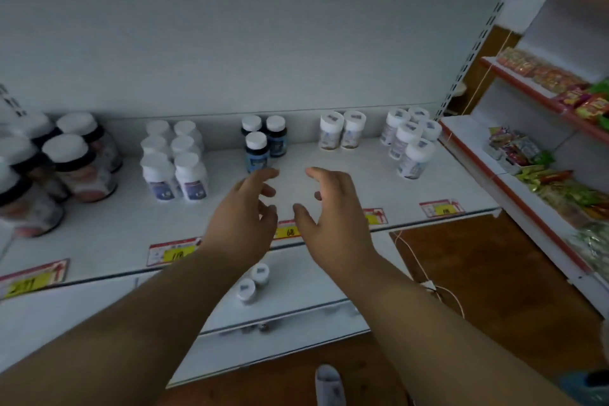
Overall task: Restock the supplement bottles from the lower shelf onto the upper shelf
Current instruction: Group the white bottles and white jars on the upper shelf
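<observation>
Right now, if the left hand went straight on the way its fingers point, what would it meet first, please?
Probably the front dark blue-labelled bottle with a white cap; the left hand has its fingertips just short of it, though depth is unclear.

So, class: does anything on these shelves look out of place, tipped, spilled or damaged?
Nothing stands out. Bottles on the upper shelf stand upright in groups; two white bottles remain upright on the lower shelf. Both hands hold nothing.

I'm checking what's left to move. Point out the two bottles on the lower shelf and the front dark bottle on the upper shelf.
two bottles on the lower shelf [246, 288]: head view, nearer bottle's cap.
front dark bottle [257, 155]: head view, its blue label.
</observation>
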The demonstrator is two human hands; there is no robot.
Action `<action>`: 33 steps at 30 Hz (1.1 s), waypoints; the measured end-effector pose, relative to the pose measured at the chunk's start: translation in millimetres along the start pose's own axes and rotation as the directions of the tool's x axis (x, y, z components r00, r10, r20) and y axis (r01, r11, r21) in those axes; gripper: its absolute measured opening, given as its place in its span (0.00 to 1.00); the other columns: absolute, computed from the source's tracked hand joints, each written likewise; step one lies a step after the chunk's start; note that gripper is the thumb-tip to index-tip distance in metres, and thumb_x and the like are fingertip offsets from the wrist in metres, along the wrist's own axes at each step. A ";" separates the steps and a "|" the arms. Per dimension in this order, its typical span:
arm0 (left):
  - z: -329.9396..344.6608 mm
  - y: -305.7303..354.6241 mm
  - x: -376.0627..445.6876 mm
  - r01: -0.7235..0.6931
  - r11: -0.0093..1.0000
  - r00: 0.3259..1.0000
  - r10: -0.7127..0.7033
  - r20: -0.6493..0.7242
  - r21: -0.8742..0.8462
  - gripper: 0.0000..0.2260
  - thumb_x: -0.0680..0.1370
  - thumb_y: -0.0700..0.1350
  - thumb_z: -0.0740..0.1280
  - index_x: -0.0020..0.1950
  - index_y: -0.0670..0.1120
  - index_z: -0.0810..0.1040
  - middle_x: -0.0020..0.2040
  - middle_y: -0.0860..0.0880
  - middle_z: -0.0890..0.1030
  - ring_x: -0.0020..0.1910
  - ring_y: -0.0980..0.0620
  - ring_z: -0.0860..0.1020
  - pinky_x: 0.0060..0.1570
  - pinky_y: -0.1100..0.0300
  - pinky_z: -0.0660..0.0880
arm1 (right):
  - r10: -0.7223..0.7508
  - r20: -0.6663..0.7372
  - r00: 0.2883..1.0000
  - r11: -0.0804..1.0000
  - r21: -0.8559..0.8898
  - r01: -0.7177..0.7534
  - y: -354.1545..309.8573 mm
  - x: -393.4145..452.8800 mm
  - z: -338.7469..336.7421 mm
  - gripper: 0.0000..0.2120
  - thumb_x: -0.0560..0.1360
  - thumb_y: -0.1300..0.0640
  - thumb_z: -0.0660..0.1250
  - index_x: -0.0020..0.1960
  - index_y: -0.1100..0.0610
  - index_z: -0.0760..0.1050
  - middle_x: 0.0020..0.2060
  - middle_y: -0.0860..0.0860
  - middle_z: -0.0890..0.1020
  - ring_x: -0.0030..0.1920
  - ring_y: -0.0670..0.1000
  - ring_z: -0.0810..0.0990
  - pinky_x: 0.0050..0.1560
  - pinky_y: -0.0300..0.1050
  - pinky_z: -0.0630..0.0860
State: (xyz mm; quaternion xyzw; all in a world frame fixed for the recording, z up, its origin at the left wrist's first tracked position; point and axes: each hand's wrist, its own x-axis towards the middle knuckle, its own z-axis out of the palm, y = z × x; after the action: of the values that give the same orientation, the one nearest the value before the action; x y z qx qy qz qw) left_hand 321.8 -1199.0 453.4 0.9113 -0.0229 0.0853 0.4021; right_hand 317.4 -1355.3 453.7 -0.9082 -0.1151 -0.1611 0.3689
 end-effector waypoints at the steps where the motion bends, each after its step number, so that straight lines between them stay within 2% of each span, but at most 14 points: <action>1: -12.6 -11.2 -16.5 0.009 1.000 1.000 -0.009 -0.004 -0.008 0.23 0.78 0.40 0.65 0.69 0.60 0.68 0.55 0.58 0.76 0.41 0.61 0.77 0.39 0.65 0.73 | -0.009 0.021 1.000 1.000 0.027 0.008 -13.0 -13.7 8.3 0.25 0.76 0.56 0.70 0.71 0.53 0.68 0.65 0.52 0.70 0.60 0.50 0.75 0.58 0.45 0.77; 4: -46.0 -50.6 -73.1 0.037 0.999 0.999 -0.038 -0.038 -0.016 0.22 0.79 0.39 0.66 0.67 0.60 0.70 0.53 0.60 0.77 0.45 0.63 0.76 0.41 0.72 0.69 | -0.041 0.144 0.989 0.996 0.085 0.029 -51.4 -54.7 40.0 0.23 0.78 0.54 0.69 0.70 0.51 0.68 0.63 0.48 0.71 0.58 0.45 0.75 0.57 0.39 0.75; 7: -59.5 -83.2 -124.5 0.077 0.996 0.995 -0.080 -0.056 -0.046 0.22 0.78 0.38 0.67 0.67 0.59 0.71 0.52 0.60 0.78 0.45 0.61 0.77 0.42 0.68 0.72 | -0.054 0.285 0.957 0.994 0.105 0.025 -72.4 -88.7 72.0 0.22 0.78 0.52 0.68 0.70 0.49 0.68 0.61 0.45 0.72 0.56 0.43 0.74 0.54 0.34 0.75; 11: -49.6 -120.9 -167.4 0.199 0.978 0.979 -0.201 -0.022 -0.064 0.25 0.78 0.38 0.68 0.69 0.60 0.68 0.55 0.59 0.77 0.46 0.60 0.78 0.42 0.70 0.75 | -0.079 0.433 0.898 0.993 0.116 0.031 -71.3 -114.8 109.8 0.20 0.78 0.53 0.69 0.68 0.48 0.69 0.61 0.44 0.74 0.55 0.42 0.76 0.50 0.25 0.70; 17: 14.5 -179.5 -175.6 0.345 0.934 0.935 -0.351 -0.054 -0.096 0.24 0.78 0.39 0.68 0.71 0.56 0.69 0.55 0.58 0.76 0.46 0.65 0.76 0.39 0.72 0.70 | -0.052 0.571 0.819 0.998 0.064 0.019 -5.0 -128.8 164.6 0.20 0.78 0.53 0.69 0.67 0.49 0.70 0.61 0.46 0.75 0.54 0.43 0.76 0.52 0.30 0.74; 22: 96.8 -239.1 -165.4 0.448 0.886 0.891 -0.454 -0.025 -0.119 0.24 0.79 0.39 0.67 0.71 0.57 0.67 0.56 0.57 0.75 0.45 0.60 0.76 0.40 0.70 0.70 | 0.066 0.623 0.780 0.998 -0.045 -0.049 80.6 -135.0 229.5 0.21 0.77 0.54 0.69 0.68 0.50 0.69 0.63 0.48 0.73 0.58 0.46 0.76 0.56 0.40 0.77; 27: 176.6 -303.8 -149.0 0.555 0.818 0.831 -0.554 0.052 -0.150 0.23 0.79 0.40 0.66 0.70 0.58 0.68 0.59 0.55 0.77 0.48 0.57 0.78 0.45 0.60 0.79 | 0.217 0.603 0.768 0.974 -0.183 -0.131 161.5 -132.6 313.8 0.23 0.76 0.50 0.70 0.68 0.50 0.68 0.65 0.52 0.72 0.62 0.52 0.76 0.57 0.42 0.73; 31: 218.6 -350.8 -128.3 0.631 0.752 0.773 -0.630 0.073 -0.191 0.22 0.79 0.42 0.65 0.70 0.59 0.68 0.60 0.55 0.77 0.52 0.53 0.79 0.49 0.51 0.81 | 0.191 0.585 0.788 0.975 -0.203 -0.085 204.4 -120.0 370.7 0.23 0.76 0.48 0.70 0.68 0.51 0.68 0.65 0.54 0.74 0.61 0.55 0.77 0.54 0.43 0.72; 33: 230.1 -364.8 -121.9 0.643 0.736 0.760 -0.646 0.062 -0.214 0.22 0.79 0.42 0.65 0.70 0.59 0.68 0.62 0.55 0.76 0.55 0.53 0.78 0.52 0.52 0.80 | 0.171 0.539 0.825 0.976 -0.210 -0.065 213.6 -115.9 388.2 0.21 0.76 0.48 0.70 0.65 0.52 0.68 0.61 0.54 0.77 0.58 0.56 0.78 0.50 0.44 0.73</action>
State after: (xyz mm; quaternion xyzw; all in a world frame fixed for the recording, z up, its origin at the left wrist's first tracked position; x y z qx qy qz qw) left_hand 273.6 -1125.3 13.9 0.8113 0.2877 -0.0549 0.5060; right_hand 361.3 -1241.1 12.4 -0.9510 -0.1451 0.1221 0.2444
